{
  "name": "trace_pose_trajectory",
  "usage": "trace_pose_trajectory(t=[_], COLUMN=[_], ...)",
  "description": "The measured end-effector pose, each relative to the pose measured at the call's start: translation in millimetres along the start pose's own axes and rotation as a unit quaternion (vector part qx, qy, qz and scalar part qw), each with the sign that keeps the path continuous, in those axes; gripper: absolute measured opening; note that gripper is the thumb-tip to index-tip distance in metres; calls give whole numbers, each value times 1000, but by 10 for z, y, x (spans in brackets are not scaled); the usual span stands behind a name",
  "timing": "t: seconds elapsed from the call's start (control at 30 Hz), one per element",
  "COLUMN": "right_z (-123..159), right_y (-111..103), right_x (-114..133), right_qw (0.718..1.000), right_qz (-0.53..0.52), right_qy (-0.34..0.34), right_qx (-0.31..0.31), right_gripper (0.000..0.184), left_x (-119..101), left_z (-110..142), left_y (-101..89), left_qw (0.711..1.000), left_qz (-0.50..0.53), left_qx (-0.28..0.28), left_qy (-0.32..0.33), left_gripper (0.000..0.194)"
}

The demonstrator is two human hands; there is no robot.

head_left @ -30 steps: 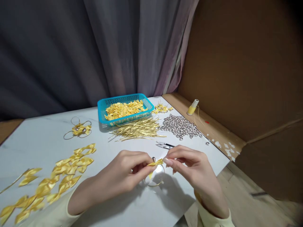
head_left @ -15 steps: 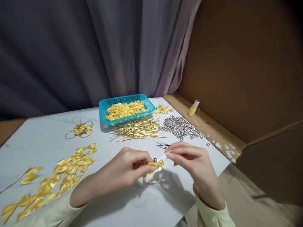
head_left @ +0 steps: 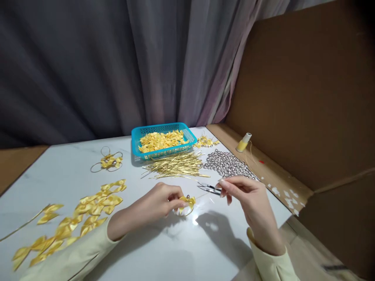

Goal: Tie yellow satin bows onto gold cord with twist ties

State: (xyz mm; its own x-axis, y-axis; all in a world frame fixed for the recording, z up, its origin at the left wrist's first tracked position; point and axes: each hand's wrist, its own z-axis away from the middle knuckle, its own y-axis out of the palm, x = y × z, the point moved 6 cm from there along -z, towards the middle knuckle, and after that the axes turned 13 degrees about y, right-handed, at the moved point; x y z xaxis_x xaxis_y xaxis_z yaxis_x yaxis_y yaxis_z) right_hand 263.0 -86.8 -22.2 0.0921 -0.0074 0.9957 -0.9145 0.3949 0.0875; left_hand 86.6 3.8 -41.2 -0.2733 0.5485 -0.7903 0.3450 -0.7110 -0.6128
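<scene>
My left hand (head_left: 164,200) pinches a yellow satin bow (head_left: 190,200) with a silvery bead (head_left: 188,196) and a thin gold wire loop (head_left: 191,210) hanging below it. To its right, my right hand (head_left: 244,195) is closed with thumb and fingertips together. A faint thin thread (head_left: 202,194) runs from the bow toward those fingertips; its end is hidden. Black-handled thread snips (head_left: 209,189) lie on the table, partly behind the right fingertips.
A blue basket (head_left: 135,145) holds yellow bows. Before it lie gold wires (head_left: 175,165), and silvery beads (head_left: 227,164) lie rightward. Loose bows (head_left: 96,203) and a finished wire-and-bow cluster (head_left: 111,161) are at left. A thread spool (head_left: 243,143) stands by the cardboard wall (head_left: 307,97).
My right hand has moved right, away from the bow, widening the gap between my hands. My left hand still holds the bow. The whole view has shifted slightly.
</scene>
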Motion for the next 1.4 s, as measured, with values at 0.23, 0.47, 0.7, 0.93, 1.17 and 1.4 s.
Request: trace_pose_trajectory(t=[0.23,0.47,0.7,0.93,1.17,1.4], right_z=[-310,-672,-802,-787,-183,-250], right_y=[573,707,638,546,1109,1049], right_x=[-265,-655,-892,-792,-519,-602], right_qw=[963,923,925,940,901,900], right_qz=[132,245,286,312,21,-113], right_qy=[86,124,109,50,112,173], right_qx=[217,269,224,130,418,383], right_gripper=[20,17,16,10,33,35], left_x=[297,554,602,437,51,-102], left_z=[110,280,315,339,292,325], left_y=[-8,-92,-210,-213,-382,-537], left_qw=[998,994,989,956,937,868], left_qz=[11,30,47,222,204,-187], left_qx=[-40,-73,-88,-134,-279,-417], left_qy=[-50,-72,-109,-136,-46,194], left_gripper=[21,21,19,16,15,8])
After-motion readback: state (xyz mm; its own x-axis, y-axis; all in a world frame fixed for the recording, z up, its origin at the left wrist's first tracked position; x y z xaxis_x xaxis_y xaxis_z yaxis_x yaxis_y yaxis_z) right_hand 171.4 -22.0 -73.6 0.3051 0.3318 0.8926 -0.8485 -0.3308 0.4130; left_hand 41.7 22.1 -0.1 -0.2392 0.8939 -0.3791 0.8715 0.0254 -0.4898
